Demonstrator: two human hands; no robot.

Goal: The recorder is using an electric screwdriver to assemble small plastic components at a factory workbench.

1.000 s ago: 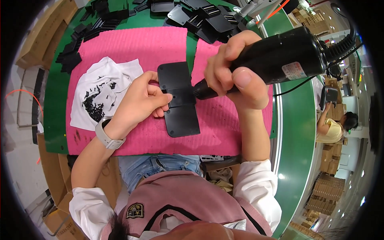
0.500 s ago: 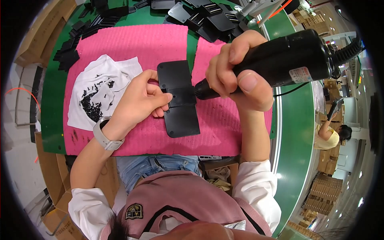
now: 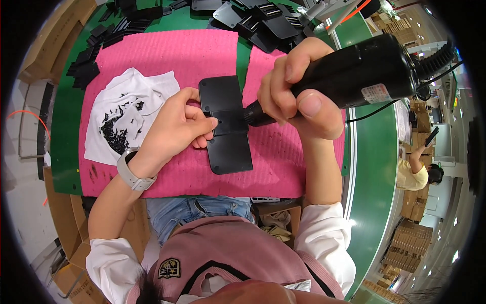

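Your left hand [image 3: 177,121] pinches the black plastic panel [image 3: 230,152] by its left edge over the pink ribbed mat [image 3: 167,55], while your right hand [image 3: 310,111] curls its fingers round the black electric screwdriver [image 3: 364,71], aimed at the panel's right edge.

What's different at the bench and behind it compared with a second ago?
The right hand and its black power screwdriver shifted slightly right, then back left. In the background, the co-worker sits lower in the picture, their dark flat object now nearly edge-on. Nothing visibly taken or released. Unchanged: left hand pinching the black plate, white cloth beside it.
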